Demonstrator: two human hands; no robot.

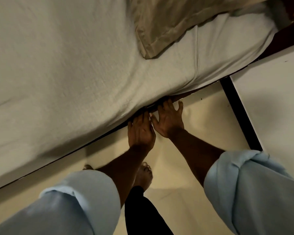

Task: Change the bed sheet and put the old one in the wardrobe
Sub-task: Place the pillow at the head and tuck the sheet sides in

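Observation:
A white sheet (75, 73) covers the mattress, which fills the upper left of the head view. Both hands are at its lower edge, side by side. My left hand (140, 129) reaches under the sheet's edge with straight fingers, and their tips are hidden beneath the fabric. My right hand (169, 118) lies flat with spread fingers against the dark bed frame (185, 95) just under the mattress. A beige pillow (159, 28) lies on the bed at the upper right.
The cream floor (185, 158) runs along the bed's side, with my bare feet (143, 173) on it. A white panel (270, 99) with a black edge stands at the right. Rolled light-blue sleeves cover both forearms.

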